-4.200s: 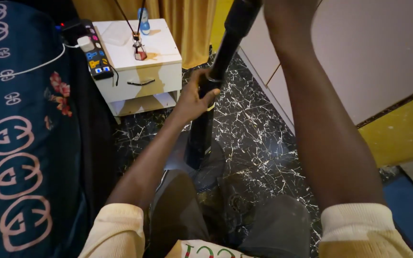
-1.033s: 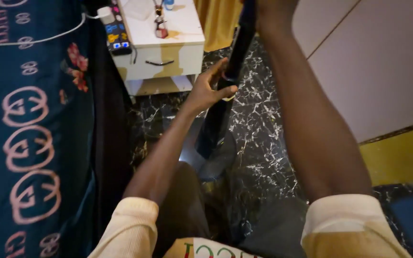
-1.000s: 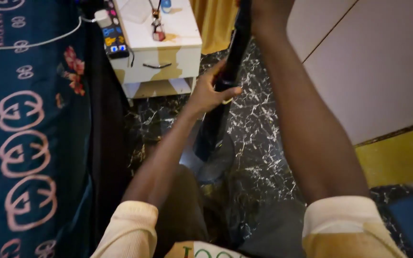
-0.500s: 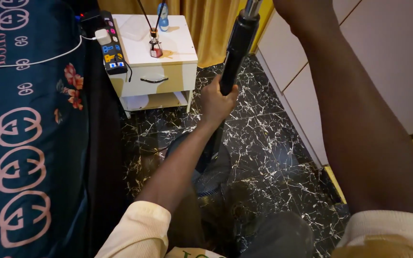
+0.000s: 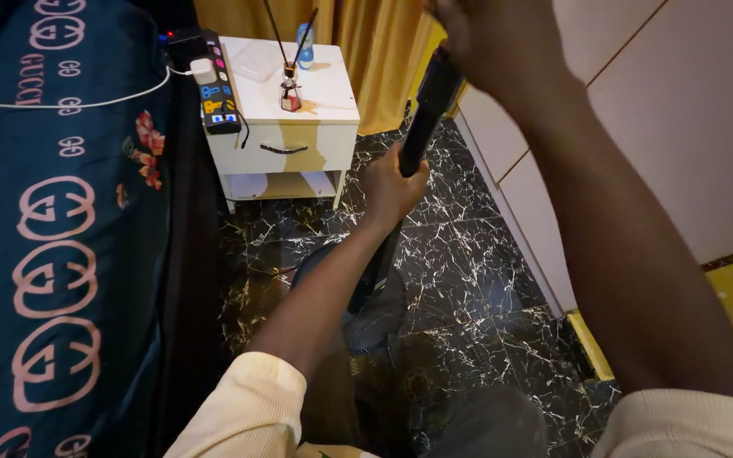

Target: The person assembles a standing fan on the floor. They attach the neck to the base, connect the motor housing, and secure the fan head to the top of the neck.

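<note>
Two cream sleeves at the bottom edge, one per arm. One round dark fan base [image 5: 375, 309] on the black marbled floor [image 5: 468, 254], partly hidden behind the left forearm. One black pole [image 5: 424, 119] rising from it, tilted toward the upper right. Left hand [image 5: 390, 188]: fingers wrapped tight around the pole's lower stretch; half a second ago it sat slightly higher in view. Right hand [image 5: 489, 42]: clenched around the pole's upper end, now fully in frame, where before only the wrist showed and a metal inner tube stood exposed above the black sleeve; that tube is no longer visible. One dark blue patterned bedspread [image 5: 53, 237] at left. One white nightstand [image 5: 286, 119] beyond, one drawer; on it one reed diffuser [image 5: 290, 89] with two sticks, one small blue bottle [image 5: 304, 38]; one power strip [image 5: 214, 89] against its left side. Yellow curtain [image 5: 366, 42] farthest.
</note>
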